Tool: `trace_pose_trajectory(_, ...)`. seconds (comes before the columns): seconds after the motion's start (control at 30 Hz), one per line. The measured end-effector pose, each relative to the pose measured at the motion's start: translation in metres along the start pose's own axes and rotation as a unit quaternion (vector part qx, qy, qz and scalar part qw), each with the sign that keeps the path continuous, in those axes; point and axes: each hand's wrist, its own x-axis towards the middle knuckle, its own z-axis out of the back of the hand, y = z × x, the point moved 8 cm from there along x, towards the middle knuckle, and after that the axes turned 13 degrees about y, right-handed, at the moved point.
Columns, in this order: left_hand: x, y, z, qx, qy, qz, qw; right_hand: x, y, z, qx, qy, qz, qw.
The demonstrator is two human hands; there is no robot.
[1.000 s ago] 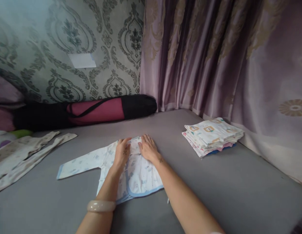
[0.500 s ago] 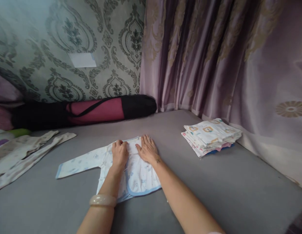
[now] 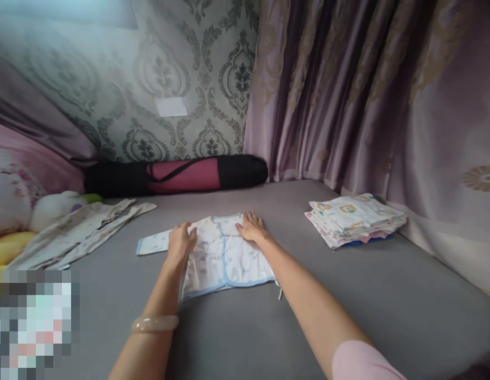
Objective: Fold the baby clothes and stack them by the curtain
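1. Shirt (image 3: 207,264): spread flat on the sheet (image 3: 229,338), between the hands and nearer the body; one sleeve (image 3: 153,244) extends to the left of the left hand.
2. Left hand (image 3: 181,240): at the sleeve's root, fingers loosely bent, thumb apart; cannot tell if it pinches cloth.
3. Right hand (image 3: 251,227): fingers extended over the opposite shoulder; no grip seen.
4. Handling (judged): light, soft, limp, hardly slippery, not fragile; best held at both shoulders, beside the hands.
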Motion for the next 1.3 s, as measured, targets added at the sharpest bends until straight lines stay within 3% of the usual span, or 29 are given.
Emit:
trace_pose_trajectory(0.17,-0.024,0.086,0.029,-0.012,-0.061,0.231,0.971,-0.011,0.032,0.010,-0.015,-0.062,0.073,0.995)
trace_pose_trajectory(0.23,-0.033,0.105,0.034,-0.042,-0.073,0.294,0.952,-0.015,0.053,0.001,-0.014,-0.056,0.121,0.991)
trace_pose_trajectory(0.3,-0.037,0.114,0.038,-0.053,-0.088,0.318,0.943,-0.016,0.071,-0.012,-0.010,-0.039,0.150,0.988)
trace_pose_trajectory(0.43,-0.038,0.125,0.040,-0.048,-0.085,0.331,0.939,-0.014,0.082,-0.030,-0.010,-0.023,0.144,0.989)
trace_pose_trajectory(0.57,-0.030,0.134,0.036,-0.027,-0.060,0.329,0.942,-0.011,0.081,-0.034,-0.022,-0.012,0.138,0.990)
trace_pose_trajectory(0.73,-0.018,0.144,0.027,-0.055,-0.035,0.322,0.944,-0.010,0.085,-0.024,-0.036,-0.005,0.133,0.990)
trace_pose_trajectory(0.97,-0.012,0.137,0.030,-0.127,-0.054,0.306,0.942,0.012,0.097,0.011,-0.015,-0.073,0.079,0.994)
trace_pose_trajectory(1.3,-0.016,0.128,0.044,-0.161,-0.067,0.295,0.939,0.051,0.113,-0.002,0.012,-0.089,0.009,0.996)
